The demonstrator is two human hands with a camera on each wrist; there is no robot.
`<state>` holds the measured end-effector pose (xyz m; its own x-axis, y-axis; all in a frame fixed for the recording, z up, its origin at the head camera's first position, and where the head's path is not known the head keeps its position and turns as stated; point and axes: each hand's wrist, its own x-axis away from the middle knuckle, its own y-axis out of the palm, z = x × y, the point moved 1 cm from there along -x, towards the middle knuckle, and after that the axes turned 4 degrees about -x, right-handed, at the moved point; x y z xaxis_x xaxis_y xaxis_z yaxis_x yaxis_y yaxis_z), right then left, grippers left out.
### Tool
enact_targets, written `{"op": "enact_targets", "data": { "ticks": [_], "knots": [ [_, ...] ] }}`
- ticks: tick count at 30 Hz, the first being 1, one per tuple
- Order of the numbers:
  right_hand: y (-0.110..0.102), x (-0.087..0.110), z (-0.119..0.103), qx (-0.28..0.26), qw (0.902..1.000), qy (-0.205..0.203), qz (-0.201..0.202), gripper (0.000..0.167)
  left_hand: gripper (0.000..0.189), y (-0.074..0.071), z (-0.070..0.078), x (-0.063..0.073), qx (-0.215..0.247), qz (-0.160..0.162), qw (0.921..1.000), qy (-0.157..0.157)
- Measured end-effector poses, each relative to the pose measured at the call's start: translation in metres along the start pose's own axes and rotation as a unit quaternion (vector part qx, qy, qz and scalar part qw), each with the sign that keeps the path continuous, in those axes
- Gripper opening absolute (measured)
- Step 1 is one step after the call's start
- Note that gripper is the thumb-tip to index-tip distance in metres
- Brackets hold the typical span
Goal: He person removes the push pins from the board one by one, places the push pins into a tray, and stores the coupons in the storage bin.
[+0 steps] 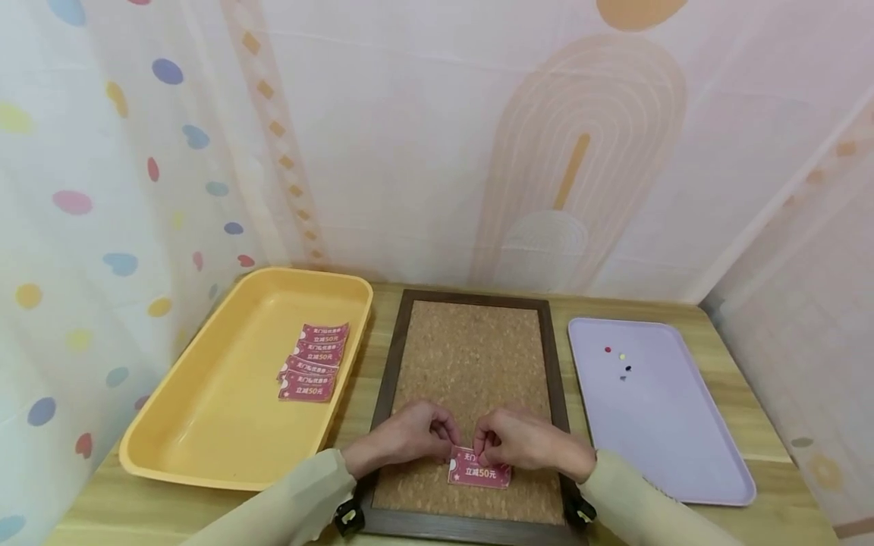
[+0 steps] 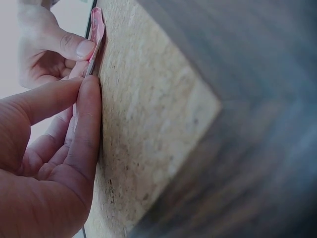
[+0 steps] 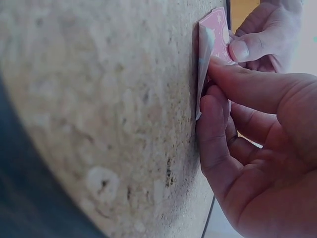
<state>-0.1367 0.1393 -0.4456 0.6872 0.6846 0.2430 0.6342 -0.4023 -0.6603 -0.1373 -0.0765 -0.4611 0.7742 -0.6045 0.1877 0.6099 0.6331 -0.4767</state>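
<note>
Near the front of a wood-framed corkboard (image 1: 478,349), both hands hold one pink printed coupon (image 1: 479,475). The left hand (image 1: 413,434) pinches its upper left part between thumb and fingers. With thumb and index finger, the right hand (image 1: 515,438) grips the upper right part, covering some of the print. The right wrist view shows the coupon (image 3: 218,32) standing close along the cork, its pale underside partly lifted. In the left wrist view, its pink edge (image 2: 98,27) shows past the fingertips. Whether a pin is between the fingers is hidden.
A yellow tray (image 1: 205,425) on the left holds several overlapping pink coupons (image 1: 307,388). On the right, a lilac tray (image 1: 662,432) bears a few tiny pieces, including a red one (image 1: 608,349) and a black one (image 1: 628,368). A patterned curtain (image 1: 410,152) hangs behind the table.
</note>
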Motion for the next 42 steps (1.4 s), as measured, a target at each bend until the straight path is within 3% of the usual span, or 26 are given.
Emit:
{"op": "enact_targets", "data": {
  "ticks": [6, 22, 32, 38, 42],
  "knots": [
    [0.002, 0.001, 0.001, -0.001, 0.9999, 0.008, -0.008, 0.020, 0.007, 0.002, 0.000, 0.002, 0.009, -0.003, 1.0000, 0.001],
    [-0.002, 0.004, -0.001, 0.021, 0.9995, -0.022, -0.010, 0.020, 0.010, 0.003, 0.001, 0.000, -0.009, 0.000, 0.9999, 0.008],
    [-0.003, 0.003, -0.001, 0.025, 0.9988, -0.021, -0.036, 0.022, 0.010, 0.002, 0.001, -0.002, -0.015, 0.000, 0.9999, 0.007],
    [-0.007, 0.003, 0.000, -0.004, 0.9983, -0.019, -0.055, 0.020, 0.010, 0.000, 0.001, -0.002, 0.002, -0.003, 1.0000, -0.001],
    [-0.014, 0.006, 0.000, -0.039, 0.9980, -0.024, -0.043, 0.017, 0.010, -0.001, 0.002, -0.001, 0.012, -0.006, 0.9999, -0.005]
  ]
}}
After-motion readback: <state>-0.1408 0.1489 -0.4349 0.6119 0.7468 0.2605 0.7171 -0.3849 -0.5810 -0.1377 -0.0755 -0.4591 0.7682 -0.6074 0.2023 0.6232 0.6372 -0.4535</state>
